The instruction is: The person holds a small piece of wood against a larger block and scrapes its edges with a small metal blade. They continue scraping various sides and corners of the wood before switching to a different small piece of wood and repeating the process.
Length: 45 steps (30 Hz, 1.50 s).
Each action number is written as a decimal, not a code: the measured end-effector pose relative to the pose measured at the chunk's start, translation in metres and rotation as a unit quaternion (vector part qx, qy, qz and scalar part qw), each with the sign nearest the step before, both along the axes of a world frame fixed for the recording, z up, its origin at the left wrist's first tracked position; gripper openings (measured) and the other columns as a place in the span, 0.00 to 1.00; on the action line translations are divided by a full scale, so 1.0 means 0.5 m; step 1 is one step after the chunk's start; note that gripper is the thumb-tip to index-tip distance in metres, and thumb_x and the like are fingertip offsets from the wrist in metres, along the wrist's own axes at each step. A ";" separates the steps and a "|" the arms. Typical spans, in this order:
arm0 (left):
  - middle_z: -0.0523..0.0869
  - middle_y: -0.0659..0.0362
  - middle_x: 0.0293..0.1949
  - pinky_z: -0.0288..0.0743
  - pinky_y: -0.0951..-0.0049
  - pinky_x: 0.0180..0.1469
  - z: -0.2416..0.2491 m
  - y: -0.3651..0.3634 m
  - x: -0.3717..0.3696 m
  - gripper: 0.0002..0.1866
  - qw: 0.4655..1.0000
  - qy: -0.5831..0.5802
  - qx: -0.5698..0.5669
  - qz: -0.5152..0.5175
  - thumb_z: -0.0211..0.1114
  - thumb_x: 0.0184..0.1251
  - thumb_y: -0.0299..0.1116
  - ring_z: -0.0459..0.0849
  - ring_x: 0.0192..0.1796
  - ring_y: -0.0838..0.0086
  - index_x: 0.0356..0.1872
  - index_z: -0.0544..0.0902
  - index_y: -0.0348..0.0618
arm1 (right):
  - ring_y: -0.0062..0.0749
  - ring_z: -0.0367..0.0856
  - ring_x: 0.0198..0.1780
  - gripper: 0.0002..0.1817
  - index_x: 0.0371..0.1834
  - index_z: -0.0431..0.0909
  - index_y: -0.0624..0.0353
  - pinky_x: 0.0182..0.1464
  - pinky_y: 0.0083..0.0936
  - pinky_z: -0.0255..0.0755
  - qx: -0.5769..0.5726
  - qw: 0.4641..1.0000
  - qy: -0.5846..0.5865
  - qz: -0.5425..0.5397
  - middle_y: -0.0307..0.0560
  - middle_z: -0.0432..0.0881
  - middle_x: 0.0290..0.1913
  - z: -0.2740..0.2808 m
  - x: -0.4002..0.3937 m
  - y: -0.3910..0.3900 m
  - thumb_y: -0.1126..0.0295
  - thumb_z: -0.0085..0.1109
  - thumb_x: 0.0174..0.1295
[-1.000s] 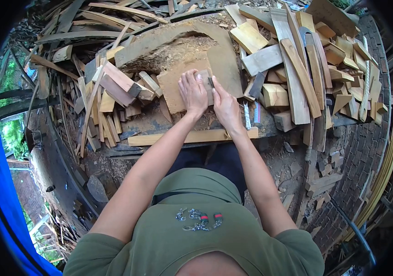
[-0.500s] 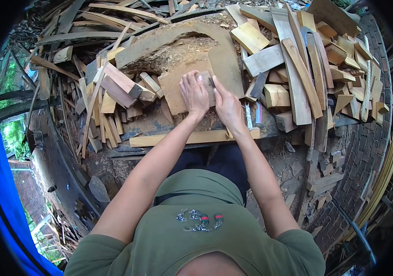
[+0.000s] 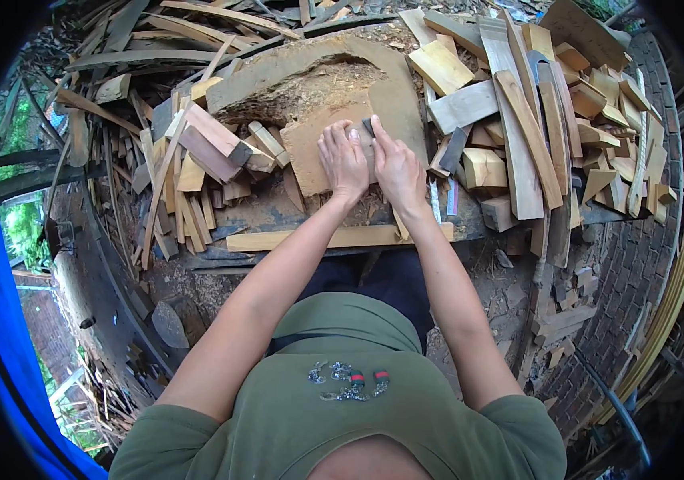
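A small greyish wooden block (image 3: 364, 146) lies on the worn, dusty board (image 3: 310, 160) in front of me. My left hand (image 3: 345, 162) is closed over its left side, fingers curled and pressing down. My right hand (image 3: 400, 172) pinches a small dark flat piece (image 3: 368, 126) at the block's far end, with the index finger stretched along it. What kind of piece this is I cannot tell, since the fingers cover most of it. Behind my hands, the thick wooden slab (image 3: 238, 92) has a rough, hollowed edge.
Wood offcuts (image 3: 462, 106) are heaped at the right, and more blocks (image 3: 212, 144) and thin strips lie at the left. Along the bench's near edge runs a long light batten (image 3: 302, 240). Beside my right wrist is a pale ruler-like strip (image 3: 452, 198).
My right hand has slid forward, away from me, carrying the dark piece to the block's far end. My left hand keeps its place on the block. The view has shifted slightly.
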State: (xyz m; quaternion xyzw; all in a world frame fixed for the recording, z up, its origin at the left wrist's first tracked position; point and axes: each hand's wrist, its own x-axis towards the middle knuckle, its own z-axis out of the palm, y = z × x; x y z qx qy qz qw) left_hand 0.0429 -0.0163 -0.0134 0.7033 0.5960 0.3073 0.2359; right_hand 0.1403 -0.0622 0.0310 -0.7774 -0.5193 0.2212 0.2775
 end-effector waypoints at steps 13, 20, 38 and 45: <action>0.74 0.49 0.53 0.59 0.53 0.63 -0.009 -0.001 0.018 0.14 0.997 -0.034 0.000 0.062 0.48 0.75 0.36 0.68 0.58 0.51 0.54 0.72 0.42 | 0.59 0.84 0.33 0.22 0.68 0.74 0.38 0.35 0.51 0.78 -0.010 0.999 -0.039 0.018 0.59 0.82 0.32 0.009 -0.002 -0.061 0.62 0.54 0.69; 0.74 0.49 0.53 0.59 0.53 0.64 -0.011 -0.001 0.015 0.14 0.997 -0.053 -0.006 0.050 0.49 0.75 0.36 0.68 0.58 0.52 0.54 0.72 0.42 | 0.58 0.84 0.35 0.22 0.67 0.75 0.37 0.36 0.49 0.79 0.030 0.998 -0.053 0.012 0.60 0.82 0.31 -0.022 0.004 0.022 0.62 0.55 0.69; 0.75 0.49 0.51 0.59 0.55 0.63 -0.006 -0.007 0.018 0.13 0.997 -0.052 -0.001 0.061 0.50 0.73 0.33 0.69 0.56 0.53 0.53 0.73 0.42 | 0.59 0.78 0.59 0.21 0.66 0.75 0.51 0.59 0.45 0.73 -0.022 0.983 0.181 0.023 0.63 0.80 0.56 -0.019 0.033 -0.059 0.64 0.49 0.72; 0.75 0.49 0.51 0.60 0.54 0.62 -0.012 -0.001 0.020 0.12 0.997 -0.048 0.012 0.056 0.49 0.74 0.33 0.69 0.56 0.53 0.53 0.73 0.42 | 0.58 0.76 0.62 0.21 0.66 0.75 0.56 0.63 0.40 0.71 -0.010 0.975 0.220 0.041 0.62 0.79 0.59 -0.035 0.043 -0.020 0.64 0.47 0.72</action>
